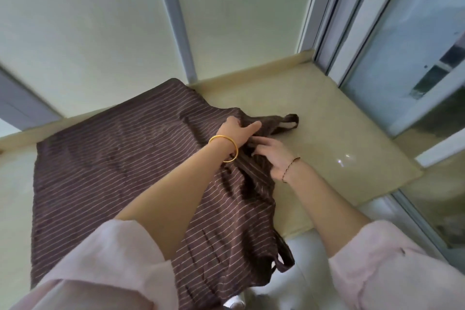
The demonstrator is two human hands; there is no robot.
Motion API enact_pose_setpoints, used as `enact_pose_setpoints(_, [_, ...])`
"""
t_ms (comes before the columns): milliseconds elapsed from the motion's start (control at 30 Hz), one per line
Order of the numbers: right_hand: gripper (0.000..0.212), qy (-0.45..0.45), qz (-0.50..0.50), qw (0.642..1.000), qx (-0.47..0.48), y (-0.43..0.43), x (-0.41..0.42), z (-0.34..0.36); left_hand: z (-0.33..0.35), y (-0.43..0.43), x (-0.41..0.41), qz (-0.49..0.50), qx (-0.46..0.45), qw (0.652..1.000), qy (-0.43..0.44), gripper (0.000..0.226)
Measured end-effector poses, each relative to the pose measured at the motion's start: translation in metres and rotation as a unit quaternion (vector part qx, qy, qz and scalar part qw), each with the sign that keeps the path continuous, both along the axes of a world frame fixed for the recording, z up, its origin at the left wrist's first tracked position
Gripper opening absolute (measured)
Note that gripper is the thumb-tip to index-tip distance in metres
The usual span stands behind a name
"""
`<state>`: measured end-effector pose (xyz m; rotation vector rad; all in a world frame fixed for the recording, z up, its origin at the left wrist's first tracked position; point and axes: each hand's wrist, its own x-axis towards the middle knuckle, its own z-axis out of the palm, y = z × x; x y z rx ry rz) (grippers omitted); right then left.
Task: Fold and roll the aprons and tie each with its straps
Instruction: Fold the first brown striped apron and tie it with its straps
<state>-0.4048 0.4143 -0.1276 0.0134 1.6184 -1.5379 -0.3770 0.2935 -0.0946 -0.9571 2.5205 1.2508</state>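
Head view only, somewhat blurred. I see the apron (113, 158), brown with thin pale stripes, spread flat over the left and middle of the beige ledge (327, 133). Its near part spills over the ledge's front edge toward the person. The bib end is bunched up around the middle of the ledge, and both hands are there. The left hand (234, 131) lies on top of the bunched cloth with the thumb sticking out straight toward the ledge's right end. Its other fingers are hidden behind the back of the hand, so I can't tell whether they grip. The right hand (274, 158) is just beside it, nearer the ledge's front, with its fingers (260, 147) curled onto a dark fold of the apron and holding it. One strap loop (292, 121) lies on bare ledge surface just right of the hands. A second strap loop (285, 262) hangs below the ledge's front edge. There's a gold bangle (226, 148) on the left wrist and a thin dark bracelet (290, 167) on the right. Pink sleeves are pushed up on both arms, left sleeve (113, 259) and right sleeve (390, 259). Pale wall panels (88, 33) rise behind the ledge, and a glass sliding door (415, 45) stands at its right end.
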Motion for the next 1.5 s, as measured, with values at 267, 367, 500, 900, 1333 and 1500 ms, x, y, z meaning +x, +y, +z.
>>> enact_pose_setpoints(267, [0.029,0.054,0.265,0.962,-0.041,-0.04,0.011,-0.001,-0.008,-0.046,-0.002,-0.095,-0.123,0.978,-0.139,0.03])
enact_pose_setpoints(367, [0.012,0.054,0.172,0.983,-0.021,-0.043,-0.006,-0.005,-0.002,-0.069,0.005,0.015,-0.064,0.992,-0.111,0.028])
enact_pose_setpoints(500, [0.011,0.215,-0.119,0.95,0.194,-0.056,-0.039,-0.034,0.009,-0.099,0.017,0.14,-0.029,0.979,-0.143,0.036])
enact_pose_setpoints(900, [0.082,0.358,0.288,0.87,0.179,-0.136,-0.044,-0.067,0.003,-0.117,0.05,0.266,0.081,0.949,-0.146,0.01])
enact_pose_setpoints(1333, [0.009,0.083,-0.209,0.974,-0.005,-0.118,-0.113,0.003,0.014,-0.1,0.036,0.231,0.187,0.942,-0.155,0.014])
enact_pose_setpoints(1500, [0.022,0.215,-0.184,0.959,-0.021,-0.094,-0.123,0.053,0.008,-0.073,0.0,0.146,0.239,0.952,-0.121,0.03])
